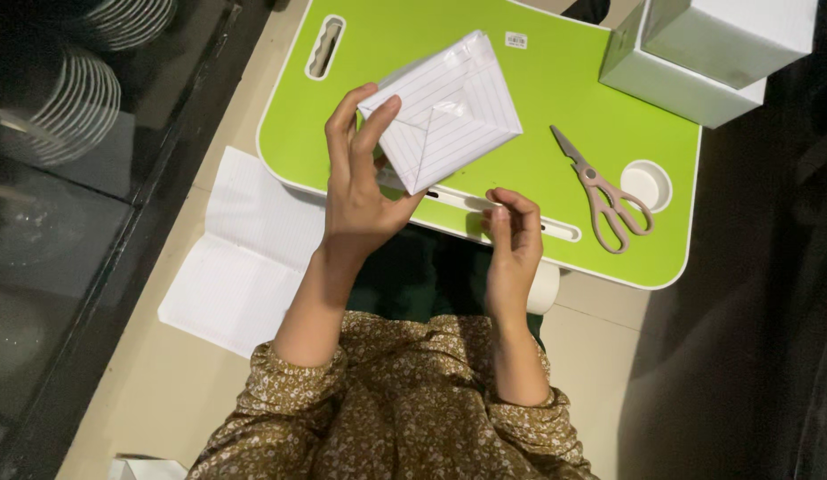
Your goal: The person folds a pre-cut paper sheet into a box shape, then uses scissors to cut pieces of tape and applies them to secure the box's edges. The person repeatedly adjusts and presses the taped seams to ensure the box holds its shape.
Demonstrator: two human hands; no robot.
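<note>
The green worktop (538, 80) has bare room in the middle. The left hand (360, 191) grips a paper-wrapped box (444, 111) above it — near the front edge. The right hand (513, 240) pinches closed on something small; I cannot tell what. Scissors (604, 191) lie well right.

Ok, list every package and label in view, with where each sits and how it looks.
Wrapped box: held up in the left hand above the green tray, covered in white lined paper, taped folds.
Sticker: small white rectangle on the green tray, near its far edge.
White boxes: two plain ones stacked at the tray's far right corner.
</note>
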